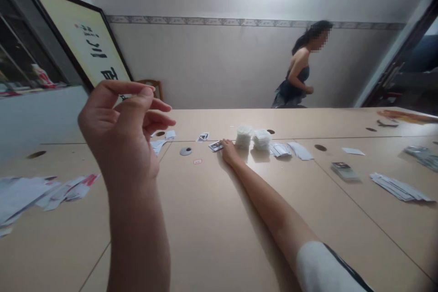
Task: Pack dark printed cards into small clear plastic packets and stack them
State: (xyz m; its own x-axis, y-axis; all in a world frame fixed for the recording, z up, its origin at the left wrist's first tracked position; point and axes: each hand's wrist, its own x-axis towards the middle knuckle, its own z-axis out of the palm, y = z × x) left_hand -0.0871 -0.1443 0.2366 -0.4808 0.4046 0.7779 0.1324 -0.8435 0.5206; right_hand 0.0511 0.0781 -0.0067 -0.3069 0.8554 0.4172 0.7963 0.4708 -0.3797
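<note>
My left hand (126,123) is raised above the table at the left. Its thumb and index fingertip meet in a pinch, the other fingers are loosely bent, and nothing shows between them. Far across the table, my right hand (230,151) is down at the tabletop, its fingers closed on the right edge of a dark printed card (215,146). Just right of that hand stand two whitish stacks (243,138). A small red-framed label (197,161) lies nearer to me. Behind it is another printed card or small pile (203,136).
White paper slips (281,149) lie right of the stacks. A card pile (344,171) and a fanned row of papers (400,187) are farther right. Loose papers (23,194) cover the left side. The table (205,228) has cable holes. A person (296,73) is beyond it.
</note>
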